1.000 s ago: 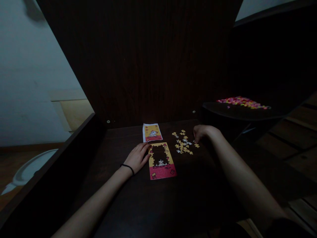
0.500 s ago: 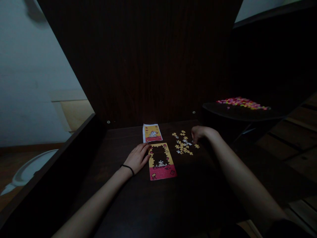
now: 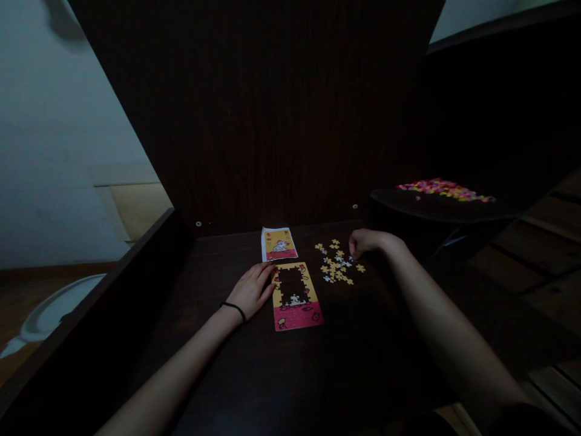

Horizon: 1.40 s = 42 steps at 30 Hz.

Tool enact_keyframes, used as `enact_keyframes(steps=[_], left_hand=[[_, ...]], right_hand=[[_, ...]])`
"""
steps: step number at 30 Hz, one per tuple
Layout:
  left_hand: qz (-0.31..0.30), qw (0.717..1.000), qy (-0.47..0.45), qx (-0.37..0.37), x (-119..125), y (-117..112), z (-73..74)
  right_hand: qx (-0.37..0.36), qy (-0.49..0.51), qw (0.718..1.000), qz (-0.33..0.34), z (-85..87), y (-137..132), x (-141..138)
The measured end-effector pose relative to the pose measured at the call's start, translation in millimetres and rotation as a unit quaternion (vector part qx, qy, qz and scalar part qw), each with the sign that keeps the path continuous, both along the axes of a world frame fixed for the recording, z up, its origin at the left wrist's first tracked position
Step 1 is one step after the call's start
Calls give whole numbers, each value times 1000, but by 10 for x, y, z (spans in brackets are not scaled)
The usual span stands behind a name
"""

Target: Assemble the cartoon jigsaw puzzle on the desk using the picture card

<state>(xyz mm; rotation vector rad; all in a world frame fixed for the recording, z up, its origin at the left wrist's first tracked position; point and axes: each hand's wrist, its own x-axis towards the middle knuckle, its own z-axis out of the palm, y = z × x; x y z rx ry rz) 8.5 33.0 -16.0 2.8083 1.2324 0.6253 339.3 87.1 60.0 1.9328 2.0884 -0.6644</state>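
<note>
A partly built yellow and red jigsaw puzzle (image 3: 296,295) lies on the dark wooden table (image 3: 290,363), with a dark gap in its middle. My left hand (image 3: 250,289) rests flat beside the puzzle's left edge, fingers stretched out and touching it, a black band round the wrist. Behind the puzzle lies a small reference picture card (image 3: 278,243). To the right sit several loose yellow and white puzzle pieces (image 3: 336,263). My right hand (image 3: 365,242) is at the right edge of that pile with fingers curled down; what they hold, if anything, is hidden.
A dark wooden panel rises behind the table. At the right a dark round tray (image 3: 442,203) carries several pink and yellow pieces. A raised wooden rail (image 3: 91,303) borders the table's left side. A white object (image 3: 49,312) lies on the floor at left.
My right hand has slid slightly left, closer to the loose pieces. The left hand and the puzzle have not moved.
</note>
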Motion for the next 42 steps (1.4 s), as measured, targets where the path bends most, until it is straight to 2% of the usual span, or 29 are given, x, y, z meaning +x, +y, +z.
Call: enact_keyframes(steps=[5,9,20,28,34,42], left_hand=[[0,1000,3,-2,0,4,0],[-2,1000,2,-5,9,-2,18],[3,1000,2,-9,9,-5,21],[-3,1000,-9,3,3,-5,7],[-5,1000,-12,13,2,-6,6],[-5,1000,0,10,-3,5,8]], right_hand=[[-26,21,999,29,-92,41,-115],[-12,-1,999,43,-129,57,-176],[12,5,998,55,-37,-6,-300],[74,23,996,34,-89,43,-304],[185,14,981,50,-102,58,-342],[215,-12,976,26,-261,39,-569]])
